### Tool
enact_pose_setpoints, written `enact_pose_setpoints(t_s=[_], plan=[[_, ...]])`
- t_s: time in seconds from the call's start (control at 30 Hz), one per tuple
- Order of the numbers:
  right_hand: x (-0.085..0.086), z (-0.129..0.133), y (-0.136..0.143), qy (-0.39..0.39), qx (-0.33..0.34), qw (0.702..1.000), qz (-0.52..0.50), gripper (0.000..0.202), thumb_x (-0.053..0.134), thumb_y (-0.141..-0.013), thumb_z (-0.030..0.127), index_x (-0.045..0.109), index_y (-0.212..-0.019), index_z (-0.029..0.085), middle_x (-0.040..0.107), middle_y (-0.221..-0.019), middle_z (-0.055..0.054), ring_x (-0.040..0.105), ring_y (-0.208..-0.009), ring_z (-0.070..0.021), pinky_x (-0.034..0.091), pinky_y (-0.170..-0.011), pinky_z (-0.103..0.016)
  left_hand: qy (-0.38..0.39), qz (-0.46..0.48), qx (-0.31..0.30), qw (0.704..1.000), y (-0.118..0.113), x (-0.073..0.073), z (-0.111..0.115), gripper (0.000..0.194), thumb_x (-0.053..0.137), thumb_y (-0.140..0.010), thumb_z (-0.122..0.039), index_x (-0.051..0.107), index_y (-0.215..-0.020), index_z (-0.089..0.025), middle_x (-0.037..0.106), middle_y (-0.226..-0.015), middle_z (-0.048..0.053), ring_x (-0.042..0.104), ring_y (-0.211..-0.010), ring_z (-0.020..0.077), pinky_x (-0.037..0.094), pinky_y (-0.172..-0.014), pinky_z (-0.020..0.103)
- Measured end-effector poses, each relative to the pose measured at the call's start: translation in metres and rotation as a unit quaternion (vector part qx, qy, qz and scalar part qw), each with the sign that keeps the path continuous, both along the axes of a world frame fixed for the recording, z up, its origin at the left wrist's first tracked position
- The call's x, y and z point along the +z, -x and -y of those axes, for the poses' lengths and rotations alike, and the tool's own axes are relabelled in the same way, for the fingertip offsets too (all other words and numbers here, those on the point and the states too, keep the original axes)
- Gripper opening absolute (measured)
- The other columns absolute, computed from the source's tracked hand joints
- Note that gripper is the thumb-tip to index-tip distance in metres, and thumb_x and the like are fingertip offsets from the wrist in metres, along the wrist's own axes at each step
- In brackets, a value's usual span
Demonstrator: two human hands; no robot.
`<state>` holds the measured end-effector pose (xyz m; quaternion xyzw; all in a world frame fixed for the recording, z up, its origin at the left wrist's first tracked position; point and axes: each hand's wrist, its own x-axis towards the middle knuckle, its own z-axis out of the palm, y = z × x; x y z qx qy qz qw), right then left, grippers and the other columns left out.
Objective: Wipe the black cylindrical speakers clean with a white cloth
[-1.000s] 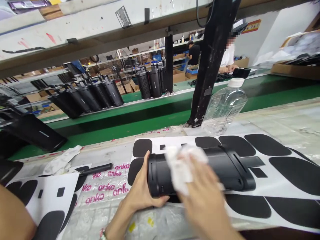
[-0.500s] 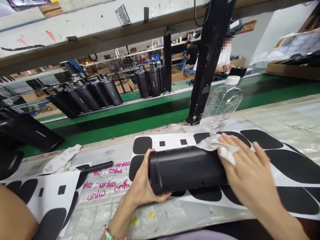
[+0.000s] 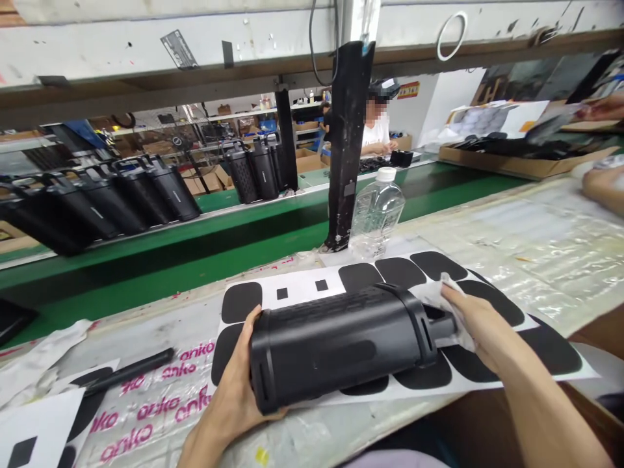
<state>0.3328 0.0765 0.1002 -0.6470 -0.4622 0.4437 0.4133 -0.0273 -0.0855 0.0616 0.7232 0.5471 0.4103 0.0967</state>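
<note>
A black, rounded-box portable speaker (image 3: 336, 348) lies on its side across the middle of the bench, with a handle at its right end. My left hand (image 3: 236, 387) grips its left end, thumb along the edge and fingers partly under it. At the other end, my right hand (image 3: 480, 331) is closed round a white cloth (image 3: 463, 318) pressed against the handle. Part of the handle is covered by the cloth. Beneath the speaker is a white sheet (image 3: 302, 298) of black rounded stickers.
A clear plastic bottle (image 3: 377, 214) stands behind the sheet beside a black post (image 3: 348, 143). Several similar speakers (image 3: 170, 192) line the far side of the green conveyor (image 3: 234, 240). Left lie a black rod (image 3: 131, 370) and another white cloth (image 3: 39, 364). A person (image 3: 377, 130) sits opposite.
My right hand and the cloth have gone from the speaker's upper side to its handle end. The speaker has turned, showing its handle. My view has swung right.
</note>
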Motion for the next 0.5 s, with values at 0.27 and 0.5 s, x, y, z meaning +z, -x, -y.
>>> enact_pose_setpoints(t_s=[0.27, 0.5], plan=[[-0.010, 0.003, 0.042, -0.158, 0.010, 0.985, 0.076, 0.050, 0.050, -0.078, 0.062, 0.068, -0.097, 0.020, 0.071, -0.108, -0.008, 0.064, -0.108, -0.0289, 0.049, -0.096, -0.039, 0.106, 0.159, 0.007, 0.982, -0.007, -0.003, 0.007, 0.122, 0.075, -0.070, -0.063, -0.016, -0.151, -0.046, -0.016, -0.166, 0.007, 0.005, -0.152, 0.0408, 0.017, -0.115, 0.069], [-0.019, -0.012, 0.032, -0.184, 0.027, 0.958, 0.218, 0.042, 0.047, -0.076, 0.059, 0.067, -0.080, 0.022, 0.073, -0.083, -0.011, 0.069, -0.082, -0.0312, 0.053, -0.070, -0.040, 0.135, 0.176, 0.040, 0.974, -0.006, 0.009, 0.002, 0.125, 0.080, -0.064, -0.038, -0.008, -0.153, -0.042, 0.026, -0.159, 0.009, 0.033, -0.144, 0.0395, 0.017, -0.116, 0.069]])
